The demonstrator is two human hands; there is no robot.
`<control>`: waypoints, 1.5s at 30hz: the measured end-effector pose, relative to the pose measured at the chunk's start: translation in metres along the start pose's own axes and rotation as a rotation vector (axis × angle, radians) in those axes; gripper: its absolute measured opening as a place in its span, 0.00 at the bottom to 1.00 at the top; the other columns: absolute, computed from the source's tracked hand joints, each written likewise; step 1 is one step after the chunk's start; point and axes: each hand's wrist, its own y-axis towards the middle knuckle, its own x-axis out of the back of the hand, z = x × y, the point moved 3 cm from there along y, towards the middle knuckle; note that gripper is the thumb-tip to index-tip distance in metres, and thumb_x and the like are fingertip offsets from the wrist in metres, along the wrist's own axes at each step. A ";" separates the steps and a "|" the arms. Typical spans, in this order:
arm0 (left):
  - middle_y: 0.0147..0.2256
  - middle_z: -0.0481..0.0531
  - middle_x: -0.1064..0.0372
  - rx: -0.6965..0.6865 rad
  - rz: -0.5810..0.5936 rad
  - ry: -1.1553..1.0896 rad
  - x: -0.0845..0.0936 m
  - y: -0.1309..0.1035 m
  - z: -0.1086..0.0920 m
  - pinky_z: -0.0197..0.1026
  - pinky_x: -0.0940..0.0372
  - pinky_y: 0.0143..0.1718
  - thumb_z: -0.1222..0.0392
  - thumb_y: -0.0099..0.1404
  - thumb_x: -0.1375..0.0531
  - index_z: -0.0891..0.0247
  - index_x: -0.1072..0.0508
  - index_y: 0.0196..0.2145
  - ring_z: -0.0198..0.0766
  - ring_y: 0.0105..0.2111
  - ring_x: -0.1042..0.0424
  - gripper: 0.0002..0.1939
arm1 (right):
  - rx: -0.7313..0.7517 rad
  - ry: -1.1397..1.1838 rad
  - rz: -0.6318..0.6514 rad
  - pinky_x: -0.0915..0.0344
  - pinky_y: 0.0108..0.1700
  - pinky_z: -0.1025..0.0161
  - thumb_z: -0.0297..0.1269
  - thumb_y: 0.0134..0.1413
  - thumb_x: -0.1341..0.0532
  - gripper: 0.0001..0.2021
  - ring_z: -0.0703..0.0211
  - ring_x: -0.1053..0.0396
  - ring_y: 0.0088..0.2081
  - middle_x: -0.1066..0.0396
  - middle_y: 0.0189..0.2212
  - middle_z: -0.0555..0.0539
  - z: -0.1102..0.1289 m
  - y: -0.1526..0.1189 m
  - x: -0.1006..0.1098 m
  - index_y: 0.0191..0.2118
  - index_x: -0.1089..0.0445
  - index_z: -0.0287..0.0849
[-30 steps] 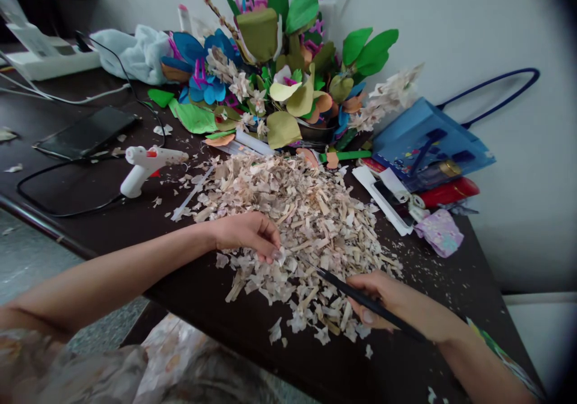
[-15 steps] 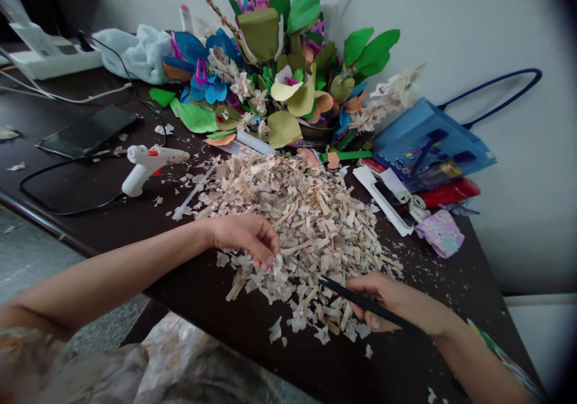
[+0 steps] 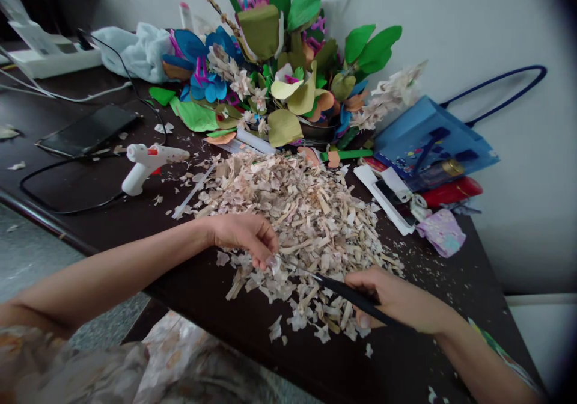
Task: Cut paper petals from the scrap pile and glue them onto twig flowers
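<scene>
While my left grip (image 3: 246,235) pinches a small pale scrap (image 3: 274,267) between thumb and fingers, just over the near left part of a heap of pale shreds (image 3: 293,202), my right grip (image 3: 396,299) is closed around a black-handled tool (image 3: 347,293), its thin metal tip (image 3: 297,267) pointing left at the scrap. They are so close that I cannot tell whether they touch. Against half a second ago, that tip has come nearer to my left fingertips, my right grip shifting slightly left with it; my left grip has hardly moved. The near edge of the desk (image 3: 198,287) slants under my left forearm (image 3: 135,266) and on down to the right, a bare dark strip lying between it and the heap. To the left, open desk separates my forearm from the glue gun (image 3: 144,166). Right of the heap, a flecked stretch of desk reaches toward a purple cloth (image 3: 442,232). Behind, the flower arrangement (image 3: 285,128) stands close to the heap, a blue bag (image 3: 419,124) to its right.
</scene>
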 end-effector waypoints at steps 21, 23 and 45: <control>0.24 0.48 0.28 -0.152 -0.236 -0.087 -0.001 -0.001 -0.011 0.31 0.36 0.28 0.60 0.53 0.32 0.68 0.25 0.29 0.28 0.25 0.30 0.09 | -0.058 -0.725 -0.878 0.34 0.32 0.58 0.44 0.57 0.45 0.14 0.49 0.27 0.36 0.27 0.42 0.42 -0.033 -0.013 0.022 0.44 0.31 0.44; 0.25 0.48 0.28 -0.213 -0.305 -0.109 -0.001 -0.001 -0.013 0.31 0.37 0.29 0.60 0.54 0.32 0.68 0.26 0.29 0.28 0.25 0.31 0.09 | 0.037 -0.584 -0.985 0.32 0.34 0.57 0.44 0.60 0.48 0.14 0.50 0.28 0.38 0.29 0.44 0.41 -0.023 -0.013 0.019 0.44 0.30 0.44; 0.28 0.49 0.31 -0.329 -0.411 -0.172 -0.008 -0.007 -0.025 0.37 0.37 0.33 0.53 0.59 0.37 0.67 0.30 0.34 0.32 0.28 0.32 0.14 | 0.402 0.728 -0.623 0.52 0.20 0.69 0.40 0.56 0.40 0.10 0.69 0.45 0.18 0.38 0.16 0.55 0.048 0.095 -0.026 0.27 0.36 0.42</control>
